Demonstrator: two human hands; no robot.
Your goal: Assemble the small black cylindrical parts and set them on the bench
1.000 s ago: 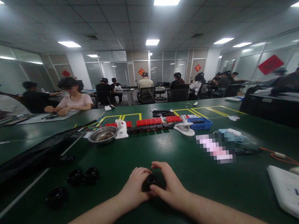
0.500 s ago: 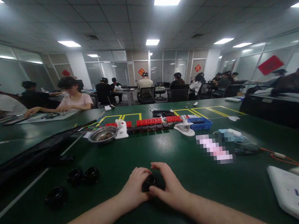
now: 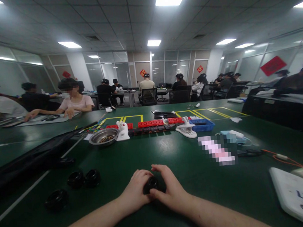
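Low over the green table (image 3: 114, 176), straight in front of me, a small glossy black round part with a hole in its top (image 3: 150, 185) sits between my two hands. My left hand (image 3: 137, 190) wraps round its left side, fingers curled over the far edge. From the right, my right hand (image 3: 172, 187) cups it, with the thumb against its near side and the fingers arched beyond it. To the left lie three similar shiny black ring-shaped pieces: one nearest me (image 3: 56, 200), one behind it (image 3: 75, 179) and another beside that (image 3: 92, 177).
Farther back stand a metal bowl (image 3: 104, 136) of small parts, a white clamp (image 3: 186, 128), red strips (image 3: 150, 123) and a blue tray (image 3: 202, 125). A long black bag-like thing (image 3: 35, 155) lies left. A white phone-shaped object (image 3: 298, 194) lies right. Several people sit beyond.
Both hands keep nearly the same hold on the black part, with only a very slight shift. A person across the table at left has raised one hand.
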